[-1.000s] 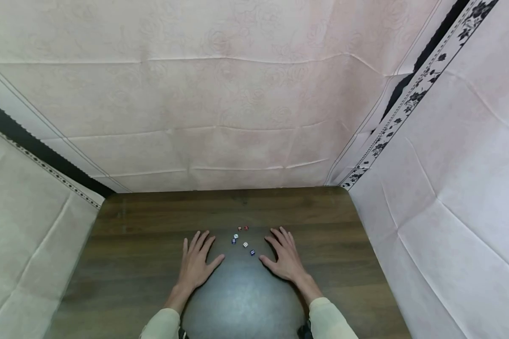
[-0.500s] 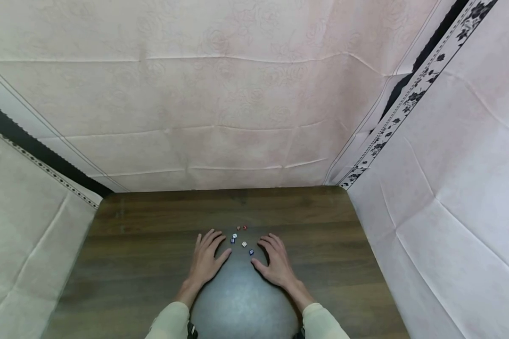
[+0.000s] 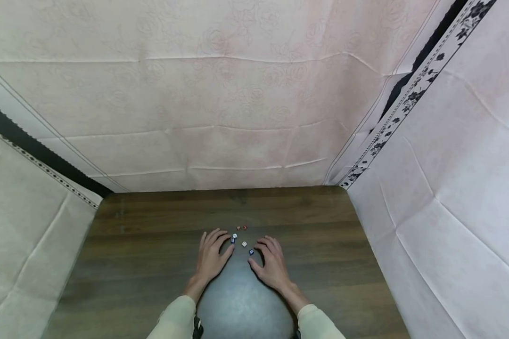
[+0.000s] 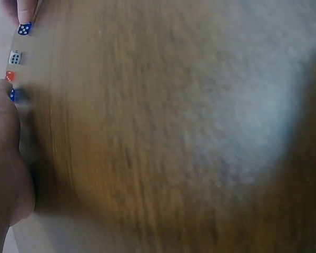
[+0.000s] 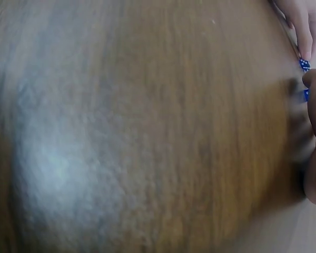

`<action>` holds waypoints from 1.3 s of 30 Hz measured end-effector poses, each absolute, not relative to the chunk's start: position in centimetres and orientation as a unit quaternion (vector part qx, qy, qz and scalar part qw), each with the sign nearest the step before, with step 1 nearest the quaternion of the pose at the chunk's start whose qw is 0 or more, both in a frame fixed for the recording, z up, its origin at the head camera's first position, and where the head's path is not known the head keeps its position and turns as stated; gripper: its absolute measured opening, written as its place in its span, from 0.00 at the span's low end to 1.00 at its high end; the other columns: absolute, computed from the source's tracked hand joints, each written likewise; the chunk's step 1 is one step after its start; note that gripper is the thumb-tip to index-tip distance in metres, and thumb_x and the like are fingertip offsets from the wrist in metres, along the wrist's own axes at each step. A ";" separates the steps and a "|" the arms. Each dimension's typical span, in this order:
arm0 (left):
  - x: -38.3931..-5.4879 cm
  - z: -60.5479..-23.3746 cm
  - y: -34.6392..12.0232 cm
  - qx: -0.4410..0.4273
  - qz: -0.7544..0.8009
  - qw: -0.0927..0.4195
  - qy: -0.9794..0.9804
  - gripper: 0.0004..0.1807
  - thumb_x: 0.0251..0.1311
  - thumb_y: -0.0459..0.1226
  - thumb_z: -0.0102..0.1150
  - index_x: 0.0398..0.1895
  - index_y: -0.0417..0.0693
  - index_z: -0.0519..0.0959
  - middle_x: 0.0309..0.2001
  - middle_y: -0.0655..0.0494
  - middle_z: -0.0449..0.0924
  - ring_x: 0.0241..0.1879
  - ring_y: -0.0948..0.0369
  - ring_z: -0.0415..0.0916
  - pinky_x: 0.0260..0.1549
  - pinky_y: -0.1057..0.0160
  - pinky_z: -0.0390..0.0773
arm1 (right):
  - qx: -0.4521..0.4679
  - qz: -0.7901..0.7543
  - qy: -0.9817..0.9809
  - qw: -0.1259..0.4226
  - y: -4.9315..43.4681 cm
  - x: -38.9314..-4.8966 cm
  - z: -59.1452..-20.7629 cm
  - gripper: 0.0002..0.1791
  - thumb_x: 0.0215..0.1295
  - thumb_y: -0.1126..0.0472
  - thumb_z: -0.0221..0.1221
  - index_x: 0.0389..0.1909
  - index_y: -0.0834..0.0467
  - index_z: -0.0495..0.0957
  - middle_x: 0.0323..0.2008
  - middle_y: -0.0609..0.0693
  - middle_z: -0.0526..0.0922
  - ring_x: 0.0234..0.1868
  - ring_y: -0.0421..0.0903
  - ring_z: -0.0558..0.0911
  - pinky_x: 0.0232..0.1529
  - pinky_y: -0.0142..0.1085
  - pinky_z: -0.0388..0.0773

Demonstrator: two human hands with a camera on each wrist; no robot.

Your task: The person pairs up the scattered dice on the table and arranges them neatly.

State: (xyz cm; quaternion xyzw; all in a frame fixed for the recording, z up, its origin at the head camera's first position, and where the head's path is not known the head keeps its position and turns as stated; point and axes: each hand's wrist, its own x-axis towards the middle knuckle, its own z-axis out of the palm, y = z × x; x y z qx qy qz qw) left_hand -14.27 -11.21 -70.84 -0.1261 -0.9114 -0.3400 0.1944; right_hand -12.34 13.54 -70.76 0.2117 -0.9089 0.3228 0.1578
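Several small dice lie on the table between my two hands. My left hand (image 3: pixel 212 256) is on their left, thumb and forefinger tips right beside a blue die (image 3: pixel 233 241). A white die (image 3: pixel 235 236) sits just behind that one. My right hand (image 3: pixel 273 266) is on the other side, fingers bent loosely, its thumb and fingertips close to another blue die (image 3: pixel 251 252). In the left wrist view a right-hand fingertip overlaps this blue die (image 4: pixel 24 29). Between the hands is a second white die (image 3: pixel 244 244). Two red dice, one left (image 3: pixel 238 228) and one right (image 3: pixel 245 227), lie farthest back.
The brown wooden table (image 3: pixel 144 212) has a shiny reflection toward its front. Pale patterned cloth (image 3: pixel 237 94) hangs behind it, and more white cloth (image 3: pixel 449 188) flanks the right side.
Both hands have moved inward toward the dice, the left hand rightward and the right hand leftward. Their fingers have come nearer the blue dice. The dice keep their places.
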 end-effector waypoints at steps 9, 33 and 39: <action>-14.8 -71.1 -11.2 -0.104 -0.325 0.153 -0.927 0.17 0.72 0.46 0.78 0.57 0.49 0.92 0.65 0.49 0.89 0.76 0.42 0.77 0.83 0.27 0.60 | 0.201 0.320 -0.907 0.188 12.9 -12.4 -70.7 0.20 0.61 0.55 0.84 0.48 0.60 0.89 0.60 0.61 0.89 0.71 0.69 0.82 0.78 0.73 0.71; -15.0 -71.8 -11.2 -0.114 -0.328 0.196 -0.917 0.12 0.69 0.43 0.80 0.51 0.50 0.94 0.61 0.50 0.90 0.72 0.41 0.80 0.78 0.24 0.64 | 0.190 0.330 -0.895 0.234 12.1 -12.5 -71.1 0.14 0.59 0.62 0.83 0.40 0.60 0.89 0.56 0.62 0.89 0.68 0.70 0.84 0.74 0.74 0.74; -14.9 -72.0 -11.2 -0.114 -0.330 0.201 -0.915 0.11 0.69 0.43 0.80 0.50 0.51 0.94 0.61 0.50 0.90 0.72 0.41 0.80 0.78 0.24 0.65 | 0.197 0.340 -0.890 0.231 12.2 -12.6 -71.3 0.12 0.62 0.63 0.82 0.40 0.60 0.89 0.56 0.63 0.89 0.67 0.72 0.84 0.74 0.76 0.73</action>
